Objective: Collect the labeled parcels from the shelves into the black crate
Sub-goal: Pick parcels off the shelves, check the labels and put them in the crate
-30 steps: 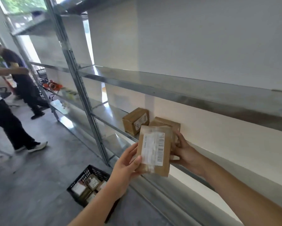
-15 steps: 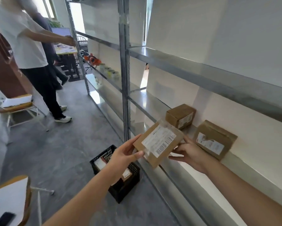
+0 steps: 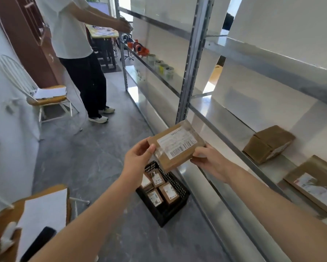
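Holding: both hands carry one brown cardboard parcel (image 3: 176,147) in the air, above the black crate (image 3: 179,183) and just in front of the metal shelving (image 3: 192,61).
Left hand grip: the left hand (image 3: 138,160) pinches the parcel's left end, thumb on the top face near the clear tape, fingers hidden beneath.
Right hand grip: the right hand (image 3: 209,160) closes on the parcel's right end, thumb on the near corner, fingers wrapped under and behind it.
Parcel in hand: tilted, left end lower, its white label (image 3: 177,145) with a barcode facing up toward the camera.
Black crate: on the grey floor (image 3: 87,154) beside the lowest shelf, directly below the held parcel; its mesh walls are visible, and several small labeled boxes (image 3: 161,192) lie inside, labels up.
Parcels on shelf: one brown box (image 3: 268,143) sits on the middle shelf to the right of the hands, its label on the side facing right; a flatter labeled parcel (image 3: 315,185) lies further right, near the frame edge, apart from the box.
Far shelf: orange items (image 3: 139,48) and a row of small jars (image 3: 161,66) stand further along the shelving.
Other person: someone in a white shirt and black trousers (image 3: 77,53) stands in the aisle, arm reaching toward the shelving.
Left side: a white wire chair (image 3: 36,93) holds papers; a nearer wooden seat (image 3: 11,222) carries a white sheet and a dark phone (image 3: 39,242).
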{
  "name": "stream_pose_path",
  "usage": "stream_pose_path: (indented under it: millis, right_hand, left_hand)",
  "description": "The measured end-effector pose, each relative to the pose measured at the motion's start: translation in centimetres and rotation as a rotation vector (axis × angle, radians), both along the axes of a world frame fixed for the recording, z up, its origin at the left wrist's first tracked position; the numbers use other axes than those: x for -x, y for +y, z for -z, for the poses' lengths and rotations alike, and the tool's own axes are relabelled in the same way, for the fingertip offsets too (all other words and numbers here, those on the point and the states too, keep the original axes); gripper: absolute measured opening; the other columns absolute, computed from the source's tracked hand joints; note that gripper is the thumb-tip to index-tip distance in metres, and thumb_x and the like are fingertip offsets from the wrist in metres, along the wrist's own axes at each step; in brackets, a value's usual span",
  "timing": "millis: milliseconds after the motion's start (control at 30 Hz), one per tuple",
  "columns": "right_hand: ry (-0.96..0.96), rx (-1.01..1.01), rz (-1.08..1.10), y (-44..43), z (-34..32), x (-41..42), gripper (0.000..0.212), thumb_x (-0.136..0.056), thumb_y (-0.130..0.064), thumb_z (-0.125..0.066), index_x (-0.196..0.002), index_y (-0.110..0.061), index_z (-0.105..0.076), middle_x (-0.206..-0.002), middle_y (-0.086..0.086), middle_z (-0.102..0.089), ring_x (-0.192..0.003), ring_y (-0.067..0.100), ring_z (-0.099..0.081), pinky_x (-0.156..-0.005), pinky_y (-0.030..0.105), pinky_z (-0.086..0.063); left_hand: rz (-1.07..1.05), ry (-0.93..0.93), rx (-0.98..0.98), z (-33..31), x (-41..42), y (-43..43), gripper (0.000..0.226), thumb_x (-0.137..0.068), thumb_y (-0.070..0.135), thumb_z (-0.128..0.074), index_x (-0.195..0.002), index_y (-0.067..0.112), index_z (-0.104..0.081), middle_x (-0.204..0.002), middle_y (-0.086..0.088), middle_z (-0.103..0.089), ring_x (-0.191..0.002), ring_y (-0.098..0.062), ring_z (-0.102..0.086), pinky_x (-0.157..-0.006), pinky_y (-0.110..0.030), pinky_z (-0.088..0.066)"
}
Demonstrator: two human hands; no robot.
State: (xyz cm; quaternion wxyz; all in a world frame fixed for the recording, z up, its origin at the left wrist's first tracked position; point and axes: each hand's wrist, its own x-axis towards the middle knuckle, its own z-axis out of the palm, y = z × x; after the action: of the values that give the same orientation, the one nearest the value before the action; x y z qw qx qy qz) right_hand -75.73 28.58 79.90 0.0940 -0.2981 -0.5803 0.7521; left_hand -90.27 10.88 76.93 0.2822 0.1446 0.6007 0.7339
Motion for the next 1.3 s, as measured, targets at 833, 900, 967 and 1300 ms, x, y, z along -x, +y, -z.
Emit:
stream_pose_path:
  millis: [833, 900, 967, 1300]
  right_hand:
    - [0.105, 0.277, -0.053, 10.2, 4.0, 20.8, 0.032, -0.099, -0.019, -0.050, -0.128, -0.007, -0.059, -0.126, 0.015, -0.066, -0.122, 0.030, -0.058, -0.109, 0.043, -0.044]
    - [0.112, 0.268, -0.083, 11.6, 4.4, 22.0, 0.032, -0.100, -0.019, -0.050, -0.128, -0.009, -0.059, -0.128, 0.016, -0.064, -0.122, 0.030, -0.058, -0.109, 0.042, -0.045]
    - [0.113, 0.248, -0.099, 13.0, 5.0, 22.9, 0.033, -0.099, -0.019, -0.051, -0.130, -0.008, -0.056, -0.129, 0.018, -0.062, -0.122, 0.031, -0.058, -0.109, 0.041, -0.045]
    - [0.031, 0.144, -0.102, 18.4, 7.8, 25.1, 0.035, -0.097, -0.024, -0.058, -0.131, -0.016, -0.057, -0.126, 0.011, -0.065, -0.119, 0.027, -0.061, -0.106, 0.042, -0.049]
  left_hand:
    - [-0.116, 0.006, 0.134, 0.4, 15.4, 7.9, 0.035, -0.088, 0.026, -0.070, -0.123, 0.029, -0.064, -0.117, 0.011, -0.072, -0.113, -0.008, -0.066, -0.101, -0.029, -0.047]
    - [-0.133, 0.029, 0.150, 0.8, 16.4, 9.4, 0.042, -0.087, 0.028, -0.072, -0.128, 0.026, -0.062, -0.120, 0.010, -0.071, -0.114, -0.010, -0.065, -0.104, -0.033, -0.046]
    - [-0.157, 0.004, 0.149, 1.6, 17.0, 10.7, 0.046, -0.088, 0.026, -0.071, -0.133, 0.022, -0.060, -0.121, 0.008, -0.070, -0.115, -0.012, -0.065, -0.106, -0.037, -0.046]
    - [-0.127, -0.096, 0.196, 4.8, 19.0, 15.8, 0.044, -0.083, 0.023, -0.076, -0.125, 0.023, -0.063, -0.110, 0.009, -0.075, -0.105, -0.011, -0.070, -0.099, -0.035, -0.052]
